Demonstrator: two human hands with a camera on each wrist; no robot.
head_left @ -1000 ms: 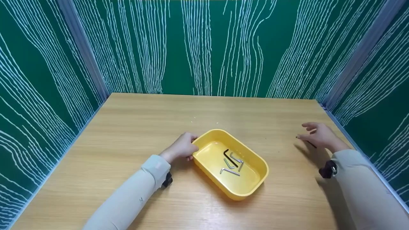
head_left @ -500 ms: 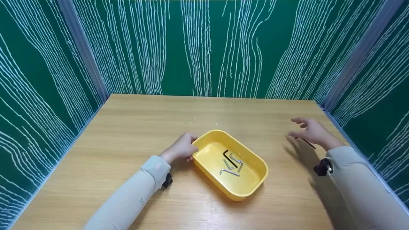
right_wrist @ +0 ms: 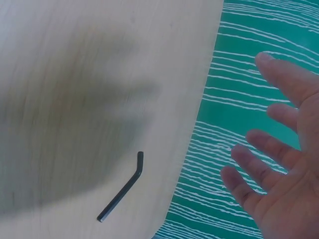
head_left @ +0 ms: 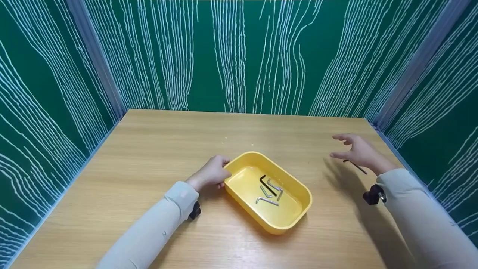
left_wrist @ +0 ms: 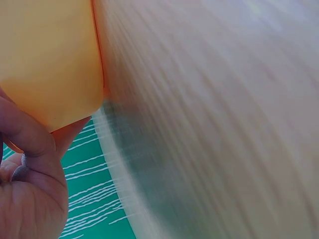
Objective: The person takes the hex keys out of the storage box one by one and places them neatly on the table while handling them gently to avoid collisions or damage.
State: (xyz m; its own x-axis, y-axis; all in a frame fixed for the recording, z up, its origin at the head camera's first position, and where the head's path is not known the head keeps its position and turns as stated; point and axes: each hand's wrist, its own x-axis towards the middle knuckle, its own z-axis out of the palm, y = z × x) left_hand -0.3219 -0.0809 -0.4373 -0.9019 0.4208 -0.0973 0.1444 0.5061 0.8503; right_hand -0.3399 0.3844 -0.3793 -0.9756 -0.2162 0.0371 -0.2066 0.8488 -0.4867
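Note:
My left hand [head_left: 210, 172] grips the far left corner of a yellow plastic bin [head_left: 269, 223]. In the left wrist view the thumb and fingers hold the bin's wall [left_wrist: 55, 64]. Inside the bin lie several hex keys: a black one [head_left: 268, 185] and silver ones, such as the one nearest the front [head_left: 267, 201]. On the right, my right hand [head_left: 359, 152] hovers over the table, fingers spread and holding nothing. Below it a black hex key [head_left: 356, 166] lies on the wood. The right wrist view shows this bent hex key [right_wrist: 122, 191] apart from the open hand [right_wrist: 284, 169].
The wooden table [head_left: 157, 142] is bounded by green walls [head_left: 203, 56] with white wavy lines at the back and both sides. A few tiny pale specks [head_left: 226, 138] lie behind the bin. Each wrist carries a small black camera mount [head_left: 373, 195].
My right hand has moved left and slightly away from me, uncovering more of the black hex key on the table. The left hand and bin stay in place.

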